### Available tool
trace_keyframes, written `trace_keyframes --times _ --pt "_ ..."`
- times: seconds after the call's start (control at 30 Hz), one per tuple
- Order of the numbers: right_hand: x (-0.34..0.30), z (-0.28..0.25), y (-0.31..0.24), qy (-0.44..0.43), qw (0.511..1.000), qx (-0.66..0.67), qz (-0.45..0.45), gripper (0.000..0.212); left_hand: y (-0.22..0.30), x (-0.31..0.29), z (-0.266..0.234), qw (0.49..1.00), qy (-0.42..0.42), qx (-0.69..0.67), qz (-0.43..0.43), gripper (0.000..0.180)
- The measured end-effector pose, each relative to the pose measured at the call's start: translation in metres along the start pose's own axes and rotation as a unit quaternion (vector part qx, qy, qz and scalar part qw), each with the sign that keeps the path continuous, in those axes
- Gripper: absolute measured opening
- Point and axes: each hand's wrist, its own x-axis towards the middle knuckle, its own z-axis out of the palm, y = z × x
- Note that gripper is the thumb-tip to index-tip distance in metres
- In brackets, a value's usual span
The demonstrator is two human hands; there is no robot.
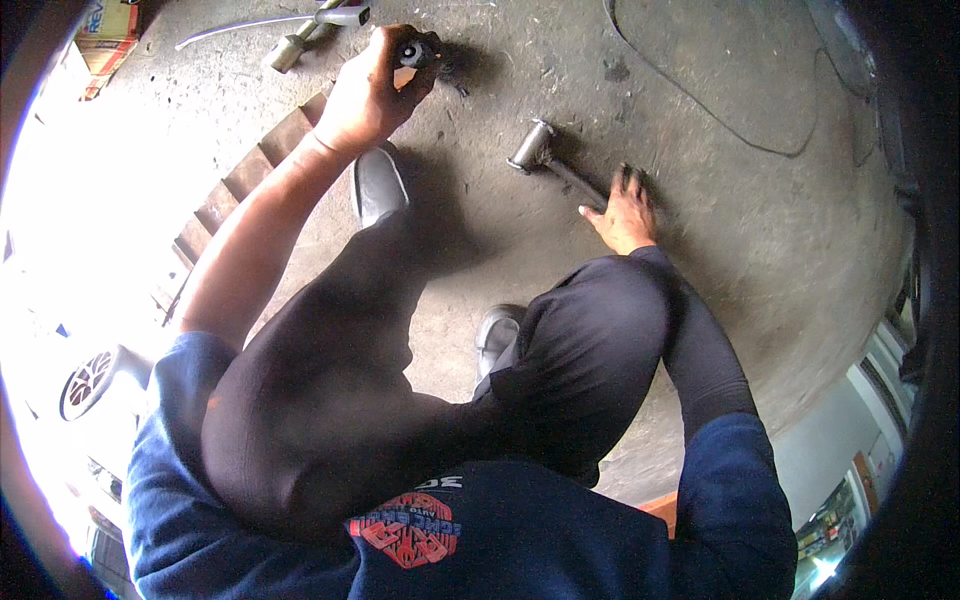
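My left hand point(375, 85) is raised at the upper middle, its fingers closed round a dark round part point(412, 52) with a hole in its centre. To the right on the concrete floor lies a hammer point(532, 146) with a short cylindrical metal head and a dark handle. Over the handle's near end rests my right hand point(628, 215), thumb out to one side and fingers stretched forward. The palm hides that end of the handle.
A metal bar with a thick end point(288, 52) and a grey-handled tool point(345, 16) lie at the upper left, near a cardboard box point(105, 45). A thin dark cable point(720, 115) curves across the floor at right. My shoes point(380, 188) are planted below my hands.
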Motion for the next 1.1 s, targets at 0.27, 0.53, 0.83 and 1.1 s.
trace_keyframes --times 0.27,0.53,0.83,1.1 --pt "0.032 0.010 -0.021 0.065 0.970 0.052 -0.227 0.042 -0.029 0.016 0.001 0.987 -0.121 -0.107 -0.004 0.027" --pt "0.021 -0.069 -0.038 0.020 0.976 0.192 -0.105 0.052 -0.063 -0.008 0.019 0.984 -0.090 -0.141 -0.054 0.031" --pt "-0.020 -0.215 -0.108 0.132 0.890 0.371 -0.229 0.051 -0.065 0.011 0.018 0.907 -0.017 -0.368 -0.206 0.032" --pt "-0.064 -0.214 -0.147 0.063 0.820 0.547 -0.158 0.040 -0.040 0.035 0.032 0.835 -0.134 -0.444 -0.296 0.035"
